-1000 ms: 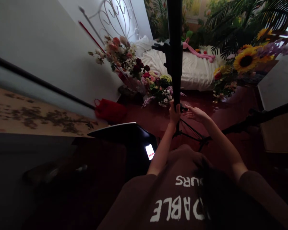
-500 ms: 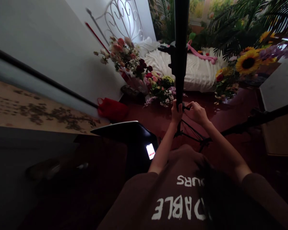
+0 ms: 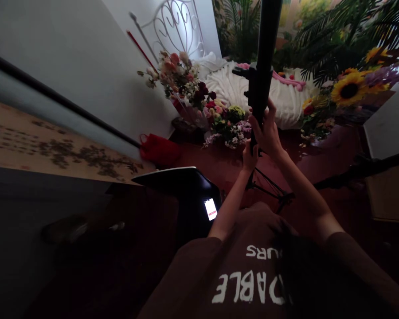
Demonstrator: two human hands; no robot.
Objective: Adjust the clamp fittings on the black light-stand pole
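A black stand [image 3: 260,88] rises in front of me, its pole tilting slightly to the right at the top. Low on the pole, my left hand [image 3: 250,157] is closed around it, beside a small clamp knob that is partly hidden. Higher up, my right hand [image 3: 270,135] wraps the same pole just under a thick black collar, thumb on the left side and fingers on the far right side. Thin folding legs [image 3: 269,182] spread near the floor below my hands.
Artificial flowers [image 3: 219,115] and a white draped bed [image 3: 289,99] lie beyond the stand. Sunflowers [image 3: 348,91] are at right. A lit phone [image 3: 210,209] rests on a black surface to my left, near a red bag [image 3: 159,148]. Another black pole [image 3: 346,175] slants across the right.
My right hand has moved up from the low clamp knob to the pole under the collar. The pole's top has shifted right, and my left hand stays low on it.
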